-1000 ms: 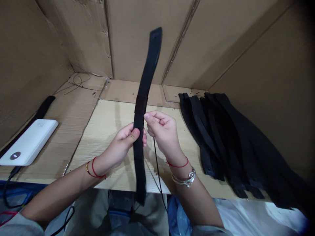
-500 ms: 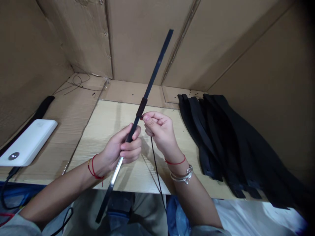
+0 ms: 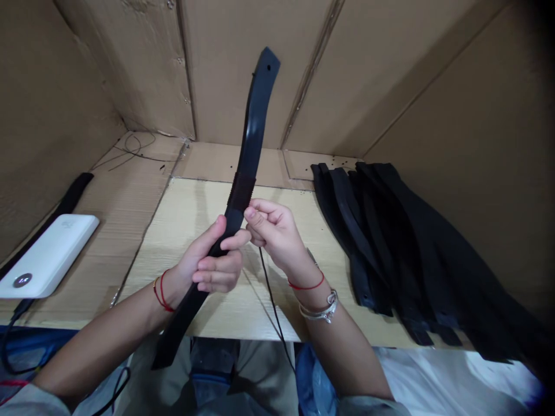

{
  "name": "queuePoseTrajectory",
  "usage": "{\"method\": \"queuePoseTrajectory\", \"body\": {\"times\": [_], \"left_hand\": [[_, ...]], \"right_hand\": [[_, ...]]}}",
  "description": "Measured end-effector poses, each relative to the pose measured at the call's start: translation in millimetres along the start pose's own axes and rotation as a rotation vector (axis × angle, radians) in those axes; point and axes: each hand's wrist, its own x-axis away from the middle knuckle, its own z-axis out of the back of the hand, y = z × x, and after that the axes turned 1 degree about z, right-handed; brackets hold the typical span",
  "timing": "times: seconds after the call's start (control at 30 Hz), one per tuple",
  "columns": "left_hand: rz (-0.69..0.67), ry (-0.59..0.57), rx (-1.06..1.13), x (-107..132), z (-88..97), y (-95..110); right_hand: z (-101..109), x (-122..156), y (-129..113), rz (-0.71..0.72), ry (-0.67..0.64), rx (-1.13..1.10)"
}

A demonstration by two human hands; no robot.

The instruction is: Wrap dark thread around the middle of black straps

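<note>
My left hand (image 3: pixel 214 260) is wrapped around the lower half of a long, curved black strip (image 3: pixel 258 112) with a hole near its upper tip. The strip tilts above the table, its broad face showing. A band of dark brown cord coils (image 3: pixel 241 192) is wound tightly around its middle, just above my left hand. Beside the lower edge of that band, my right hand (image 3: pixel 273 231) is closed in a pinch on the cord. The cord's loose length (image 3: pixel 269 294) hangs below my right hand and past the table's front edge.
Several similar black strips (image 3: pixel 390 242) lie piled at the right. At the left are a white power bank (image 3: pixel 52 251) with a cable, another black strip (image 3: pixel 76 193) and loose thin cord (image 3: pixel 139 149). Cardboard walls (image 3: pixel 243 34) enclose the pale tabletop (image 3: pixel 173 231).
My left hand has turned the strip from its narrow edge to its broad face, and the upper tip has shifted left. My right hand has moved slightly left, still pinching the cord.
</note>
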Motion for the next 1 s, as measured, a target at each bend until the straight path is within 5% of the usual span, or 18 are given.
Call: {"method": "queuePoseTrajectory", "body": {"times": [0.17, 0.37, 0.47, 0.67, 0.8, 1.0], "left_hand": [[0.145, -0.061, 0.002, 0.9, 4.7, 6.3], [0.108, -0.073, -0.051, 2.5, -6.1, 6.4], [-0.001, 0.015, -0.205, 2.1, -11.2, 2.8], [-0.198, 0.388, -0.676, -1.9, -11.8, -1.9], [-0.226, 0.454, -0.687, -0.8, -14.4, -5.0], [-0.215, 0.462, -0.613, 2.9, -20.2, -5.1]], "right_hand": [[2.1, 2.7, -4.1, 0.105, 0.02, 0.076], [-1.0, 4.4, 0.1, 0.135, 0.061, 0.049], [-0.4, 3.8, 2.9, 0.177, 0.131, 0.043], [7.3, 1.9, -4.3, 0.245, 0.29, 0.119], [7.7, 1.4, -6.9, 0.25, 0.329, 0.118], [3.9, 0.0, -4.8, 0.167, 0.207, -0.058]]}}
